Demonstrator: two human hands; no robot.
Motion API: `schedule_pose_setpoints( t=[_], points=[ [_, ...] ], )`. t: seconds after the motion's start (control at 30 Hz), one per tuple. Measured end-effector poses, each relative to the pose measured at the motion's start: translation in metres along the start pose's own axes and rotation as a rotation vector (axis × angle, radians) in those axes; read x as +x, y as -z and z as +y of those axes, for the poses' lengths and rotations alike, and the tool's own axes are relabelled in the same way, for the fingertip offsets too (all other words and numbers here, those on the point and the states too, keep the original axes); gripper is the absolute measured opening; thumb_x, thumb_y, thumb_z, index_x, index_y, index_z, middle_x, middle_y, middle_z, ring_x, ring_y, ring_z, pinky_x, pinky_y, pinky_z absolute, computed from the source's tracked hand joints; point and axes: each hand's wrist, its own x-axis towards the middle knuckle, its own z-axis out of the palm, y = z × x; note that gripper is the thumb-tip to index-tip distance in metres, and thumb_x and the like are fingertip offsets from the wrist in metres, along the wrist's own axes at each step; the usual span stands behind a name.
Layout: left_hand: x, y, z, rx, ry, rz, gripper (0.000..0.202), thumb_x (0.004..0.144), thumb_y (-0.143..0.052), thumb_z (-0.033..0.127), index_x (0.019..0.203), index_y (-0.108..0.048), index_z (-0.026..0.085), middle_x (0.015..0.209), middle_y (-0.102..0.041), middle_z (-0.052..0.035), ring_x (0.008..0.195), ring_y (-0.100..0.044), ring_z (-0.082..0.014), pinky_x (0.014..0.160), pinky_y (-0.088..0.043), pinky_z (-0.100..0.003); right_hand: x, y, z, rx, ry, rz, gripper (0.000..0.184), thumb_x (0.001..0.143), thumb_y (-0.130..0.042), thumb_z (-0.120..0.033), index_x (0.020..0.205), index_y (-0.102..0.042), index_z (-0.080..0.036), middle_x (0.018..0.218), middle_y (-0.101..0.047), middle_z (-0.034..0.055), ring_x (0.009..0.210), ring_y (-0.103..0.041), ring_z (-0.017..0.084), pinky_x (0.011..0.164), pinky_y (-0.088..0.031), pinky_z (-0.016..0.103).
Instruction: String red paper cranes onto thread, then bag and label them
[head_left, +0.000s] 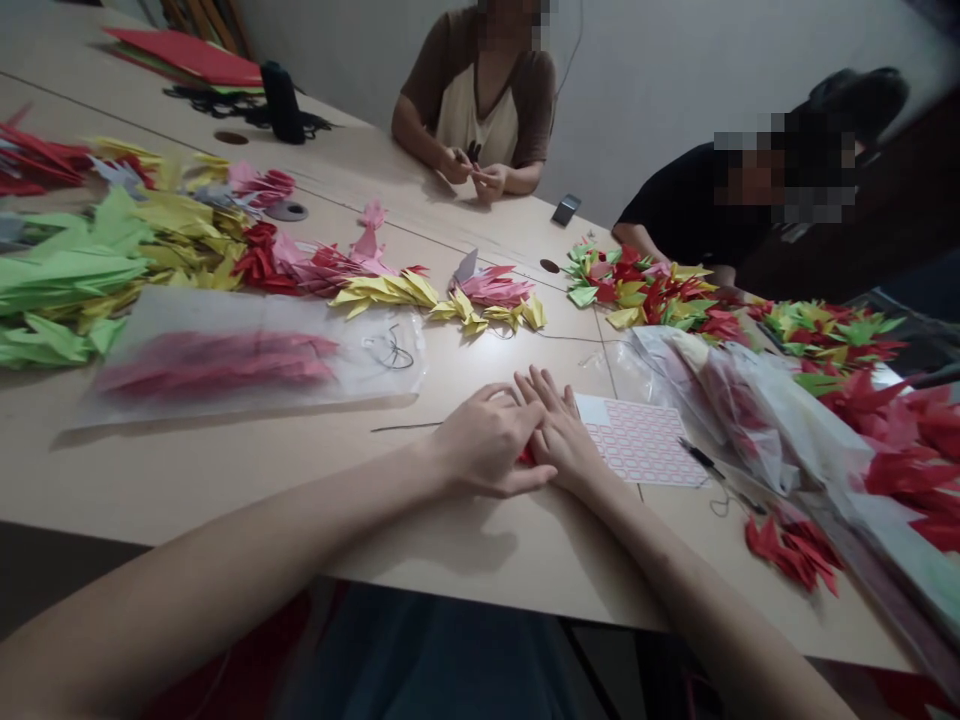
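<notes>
My left hand (491,440) is over the table, its fingers curled and its thumb stretched toward my other wrist. Its fingertips meet my right hand (562,432), which lies flat with its fingers stretched out and pointing away from me. A small red folded paper piece (527,456), perhaps a paper crane, peeks out between the two hands; most of it is hidden. A thin dark cord (405,428) runs out to the left from beneath my left hand. Beside my right hand lies a sheet of pink-bordered labels (645,440).
A clear bag of red folded paper (225,355) lies left. Strung paper cranes (386,292) cross the table. More bags (750,410), a black pen (701,457) and loose red cranes (795,550) are right. Two people sit opposite, near a phone (566,209) and a black cord spool (283,105).
</notes>
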Motion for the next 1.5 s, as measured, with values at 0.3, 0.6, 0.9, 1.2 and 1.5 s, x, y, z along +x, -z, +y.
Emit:
schedule_pose_setpoints(
  t=[0.3, 0.6, 0.9, 1.2, 1.5],
  points=[
    [0.008, 0.031, -0.033, -0.021, 0.158, -0.146, 0.025, 0.081, -0.038, 0.019, 0.09, -0.061, 0.016, 0.094, -0.066, -0.0066, 0.095, -0.058, -0.0215, 0.089, -0.034, -0.041, -0.003, 0.032, -0.02, -0.04, 0.039, 0.277, 0.026, 0.095, -0.039, -0.028, 0.099, -0.061, -0.017, 0.109, -0.063, 0.0139, 0.108, -0.057, 0.026, 0.102, -0.037, 0.054],
    [0.006, 0.029, -0.04, -0.013, 0.176, -0.281, 0.025, 0.079, -0.039, 0.017, 0.086, -0.063, 0.017, 0.093, -0.068, -0.0054, 0.091, -0.059, -0.0199, 0.086, -0.034, -0.037, -0.014, 0.048, -0.03, 0.259, 0.273, 0.101, 0.02, 0.089, -0.052, -0.029, 0.104, -0.06, -0.019, 0.106, -0.062, 0.0115, 0.098, -0.058, 0.022, 0.084, -0.05, 0.041],
    [0.003, 0.032, -0.038, -0.119, 0.136, -0.333, 0.052, 0.075, -0.059, 0.059, 0.105, -0.058, 0.017, 0.094, -0.065, -0.0034, 0.093, -0.058, -0.0206, 0.092, -0.032, -0.035, -0.01, 0.04, 0.003, 0.283, 0.179, 0.016, 0.014, 0.089, -0.05, -0.022, 0.098, -0.061, -0.019, 0.094, -0.064, 0.008, 0.088, -0.061, 0.019, 0.075, -0.051, 0.035],
    [-0.008, 0.043, -0.034, -0.054, 0.116, -0.4, 0.043, 0.067, -0.071, 0.037, 0.107, -0.058, 0.025, 0.104, -0.059, -0.0027, 0.095, -0.054, -0.0212, 0.081, -0.04, -0.03, -0.021, 0.049, -0.002, 0.227, 0.265, 0.126, 0.039, 0.082, -0.064, -0.037, 0.116, -0.055, -0.022, 0.116, -0.061, 0.0108, 0.106, -0.053, 0.027, 0.089, -0.042, 0.044],
    [0.005, 0.03, -0.031, -0.259, 0.286, -0.37, 0.016, 0.085, -0.053, 0.034, 0.085, -0.06, 0.02, 0.078, -0.062, 0.0018, 0.071, -0.056, -0.0124, 0.061, -0.038, -0.023, -0.017, 0.031, -0.023, 0.224, 0.278, 0.286, 0.013, 0.091, -0.053, -0.023, 0.104, -0.056, -0.02, 0.094, -0.068, 0.0059, 0.089, -0.06, 0.019, 0.088, -0.035, 0.039]
  ],
)
